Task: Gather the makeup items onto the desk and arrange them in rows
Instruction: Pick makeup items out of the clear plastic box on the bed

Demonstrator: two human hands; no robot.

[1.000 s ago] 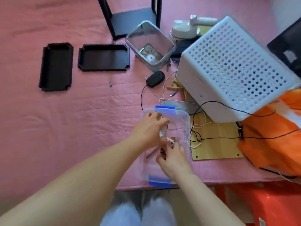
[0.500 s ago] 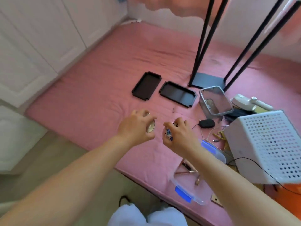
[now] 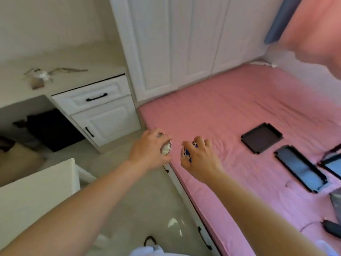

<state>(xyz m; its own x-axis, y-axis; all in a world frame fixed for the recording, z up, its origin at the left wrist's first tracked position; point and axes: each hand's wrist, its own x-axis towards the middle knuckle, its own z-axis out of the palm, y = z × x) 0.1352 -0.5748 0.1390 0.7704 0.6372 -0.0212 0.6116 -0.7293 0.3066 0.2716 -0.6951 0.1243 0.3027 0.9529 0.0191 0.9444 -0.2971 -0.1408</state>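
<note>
Head camera shows the left hand (image 3: 149, 151) curled around a small round compact (image 3: 166, 149) with a pale, shiny face, and the right hand (image 3: 198, 157) just beside it, its fingers closed on some small dark blue items (image 3: 186, 153) that are too blurred to name. Both hands are in the air over the edge of the bed (image 3: 230, 126), which has a pink quilted cover with soft wrinkles. Between the hands and the desk (image 3: 77, 71) lies a pale glossy floor (image 3: 144, 200). The desk is cream white with a smooth top; a few small things (image 3: 39, 75) lie on it, blurred. Under the top are a white drawer (image 3: 94, 97) and a cabinet door with black handles. On the bed, well apart from the hands, two flat black rectangular trays (image 3: 262, 138) with raised rims lie near each other. Tall white wardrobe doors (image 3: 175, 43) stand behind.
</note>
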